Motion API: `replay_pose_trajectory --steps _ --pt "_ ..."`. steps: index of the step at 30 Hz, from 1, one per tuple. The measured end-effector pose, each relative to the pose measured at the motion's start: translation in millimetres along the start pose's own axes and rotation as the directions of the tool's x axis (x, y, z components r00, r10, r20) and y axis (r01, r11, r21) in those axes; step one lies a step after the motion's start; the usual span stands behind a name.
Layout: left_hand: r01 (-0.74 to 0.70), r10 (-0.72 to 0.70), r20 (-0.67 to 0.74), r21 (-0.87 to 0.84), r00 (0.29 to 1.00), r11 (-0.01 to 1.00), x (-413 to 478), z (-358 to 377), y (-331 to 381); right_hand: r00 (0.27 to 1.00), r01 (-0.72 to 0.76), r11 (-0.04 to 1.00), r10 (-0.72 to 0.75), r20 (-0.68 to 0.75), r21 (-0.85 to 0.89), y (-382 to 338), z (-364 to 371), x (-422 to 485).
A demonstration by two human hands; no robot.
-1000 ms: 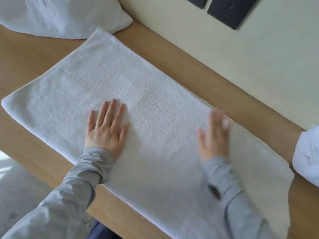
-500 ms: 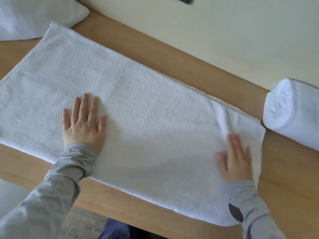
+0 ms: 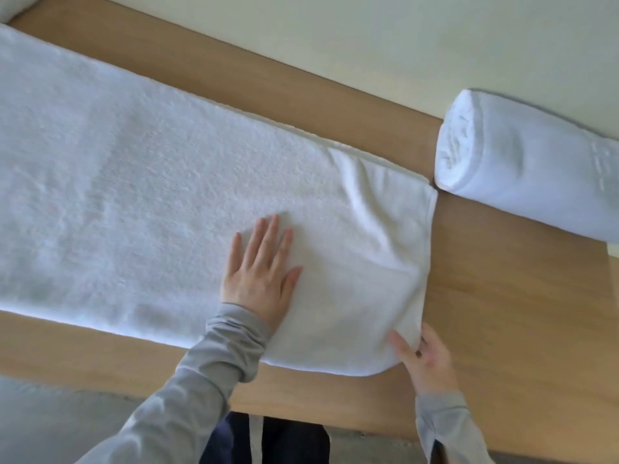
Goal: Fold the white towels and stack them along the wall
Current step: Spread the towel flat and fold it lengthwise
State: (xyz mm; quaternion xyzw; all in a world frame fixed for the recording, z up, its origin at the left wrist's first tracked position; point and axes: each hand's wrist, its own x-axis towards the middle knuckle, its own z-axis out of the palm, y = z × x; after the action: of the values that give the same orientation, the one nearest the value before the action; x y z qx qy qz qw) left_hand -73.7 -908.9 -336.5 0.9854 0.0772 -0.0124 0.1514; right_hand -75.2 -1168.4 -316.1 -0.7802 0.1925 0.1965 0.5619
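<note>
A long white towel [image 3: 140, 182] lies spread flat on the wooden table [image 3: 509, 296], its right end a little wrinkled. My left hand [image 3: 261, 272] presses flat on the towel's right part, fingers straight. At the towel's near right corner my right hand [image 3: 427, 361] pinches the edge, thumb on top and fingers partly hidden under the cloth. A rolled white towel [image 3: 522, 169] lies against the wall at the right, just touching the flat towel's far right corner.
The cream wall [image 3: 368, 38] runs along the table's far edge. A bit of another white cloth [image 3: 13, 5] shows at the top left corner. The table's near edge is close to my body, with grey floor [image 3: 50, 423] below it.
My left hand has slid right along the towel. My right hand has moved from lying flat on the right end to the near right corner and taken hold of it.
</note>
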Motion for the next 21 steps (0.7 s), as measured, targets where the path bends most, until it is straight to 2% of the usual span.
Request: replay_pose_trajectory --steps 4,7,9,11,13,14,17,18,21 --pt "0.028 -0.029 0.012 0.068 1.0 0.997 1 8 1 0.989 0.072 0.992 -0.083 0.118 0.1 -1 -8 -4" --pt "0.046 -0.047 0.024 0.066 0.999 0.997 1 7 3 0.977 0.066 0.997 -0.074 0.2 0.051 -1 -7 -11" --pt "0.059 -0.061 0.036 0.052 0.997 0.997 2 4 5 0.976 0.105 0.994 -0.095 0.194 -0.04 -10 -10 -16" --pt "0.086 -0.088 0.025 0.056 0.996 0.995 8 -2 -1 0.974 0.192 0.978 -0.179 0.14 -0.087 -24 -22 -18" --pt "0.172 -0.174 0.022 0.064 0.985 0.983 15 -6 -18 0.963 0.265 0.95 -0.251 0.1 -0.163 -33 -35 -16" --pt "0.206 -0.209 0.036 0.072 0.977 0.976 17 -6 -27 0.971 0.235 0.953 -0.22 0.098 -0.189 -32 -37 -15" --pt "0.204 -0.211 0.049 0.123 0.976 0.971 11 -2 -38 0.992 -0.058 0.977 0.079 0.095 -0.207 -8 -31 -17" --pt "0.199 -0.206 0.044 0.13 0.978 0.971 8 -2 -37 0.987 -0.115 0.973 0.135 0.091 -0.198 0 -28 -17" --pt "0.207 -0.211 0.026 0.113 0.977 0.972 5 -2 -35 0.987 -0.139 0.973 0.152 0.052 -0.186 13 -28 -14"
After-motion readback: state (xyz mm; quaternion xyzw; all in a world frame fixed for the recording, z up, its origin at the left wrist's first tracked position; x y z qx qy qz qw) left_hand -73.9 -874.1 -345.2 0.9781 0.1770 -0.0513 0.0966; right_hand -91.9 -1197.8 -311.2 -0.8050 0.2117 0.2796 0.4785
